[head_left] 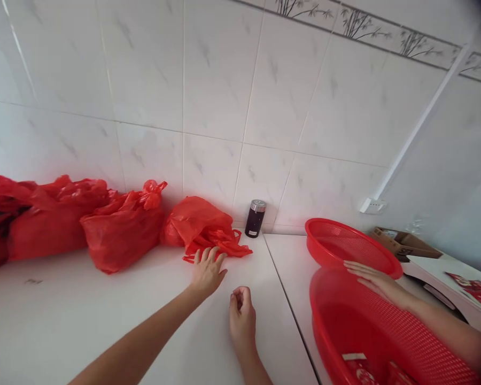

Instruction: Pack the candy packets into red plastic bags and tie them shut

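My left hand (209, 274) reaches over the white table with its fingers stretched out and apart. The fingertips lie at the loose handles of a red plastic bag (202, 220), touching or just above them; no grip shows. My right hand (242, 318) is curled into a loose fist over the table, closer to me, and I see nothing in it. Against the wall behind the bag stands a dark thermos with a silver lid (255, 218). To the left sits a tied, filled red plastic bag (124, 230).
More full red bags (50, 222) line the left wall. At right are a large red mesh basket (320, 315) holding red packets (361, 369), and another red basket (316, 248) behind it. A co-worker's hand (379, 283) is over the near basket. A cardboard box (409, 243) stands beyond.
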`<move>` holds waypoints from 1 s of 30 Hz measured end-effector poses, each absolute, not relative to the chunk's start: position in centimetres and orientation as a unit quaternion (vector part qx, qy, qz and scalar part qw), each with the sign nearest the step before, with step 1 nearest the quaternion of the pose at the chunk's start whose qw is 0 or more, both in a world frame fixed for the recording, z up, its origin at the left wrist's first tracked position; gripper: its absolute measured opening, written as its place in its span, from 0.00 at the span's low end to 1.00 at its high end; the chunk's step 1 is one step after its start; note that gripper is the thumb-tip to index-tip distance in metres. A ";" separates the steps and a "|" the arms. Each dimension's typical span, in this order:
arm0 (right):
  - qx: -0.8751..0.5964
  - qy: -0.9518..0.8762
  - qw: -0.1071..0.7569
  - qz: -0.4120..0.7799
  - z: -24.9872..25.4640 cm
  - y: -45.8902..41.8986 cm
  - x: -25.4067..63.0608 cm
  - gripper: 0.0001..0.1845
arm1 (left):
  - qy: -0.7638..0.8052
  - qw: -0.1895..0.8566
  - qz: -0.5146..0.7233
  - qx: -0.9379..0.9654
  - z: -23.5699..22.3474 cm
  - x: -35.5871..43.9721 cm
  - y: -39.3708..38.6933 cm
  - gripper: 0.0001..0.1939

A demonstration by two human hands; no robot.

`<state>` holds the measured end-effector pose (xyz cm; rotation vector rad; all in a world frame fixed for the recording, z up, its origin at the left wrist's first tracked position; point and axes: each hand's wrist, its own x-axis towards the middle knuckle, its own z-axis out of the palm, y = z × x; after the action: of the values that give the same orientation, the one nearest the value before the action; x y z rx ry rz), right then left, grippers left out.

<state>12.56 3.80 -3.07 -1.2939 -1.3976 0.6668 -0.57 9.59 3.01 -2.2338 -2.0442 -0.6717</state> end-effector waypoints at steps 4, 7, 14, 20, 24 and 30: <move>-0.546 -0.620 0.535 0.176 -2.1 7.6 12.2 0.09 | -0.711 0.042 -0.198 -0.674 0.0 -0.2 11.4 0.24; -0.526 -0.715 0.458 0.051 -0.5 12.1 12.0 0.22 | -0.710 0.035 -0.184 -0.679 -1.6 -1.0 11.8 0.24; -0.534 -0.781 0.324 0.002 -0.2 15.3 13.0 0.17 | -0.697 0.012 -0.219 -0.682 -2.0 -2.7 13.7 0.21; -0.543 -0.785 0.298 0.010 -0.4 9.1 15.9 0.08 | -0.676 -0.019 -0.346 -0.650 -1.4 -3.3 14.4 0.19; -0.545 -0.717 0.426 0.086 1.6 7.0 17.7 0.16 | -0.623 -0.074 -0.458 -0.630 0.0 -2.7 11.8 0.23; -0.458 -0.595 0.586 0.304 4.9 5.5 17.1 0.25 | -0.552 -0.289 -0.586 -0.517 2.5 1.0 6.0 0.27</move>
<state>17.10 5.46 4.85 -1.0679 -1.3875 0.7097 1.03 6.04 2.52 -2.0132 -2.1519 -2.2843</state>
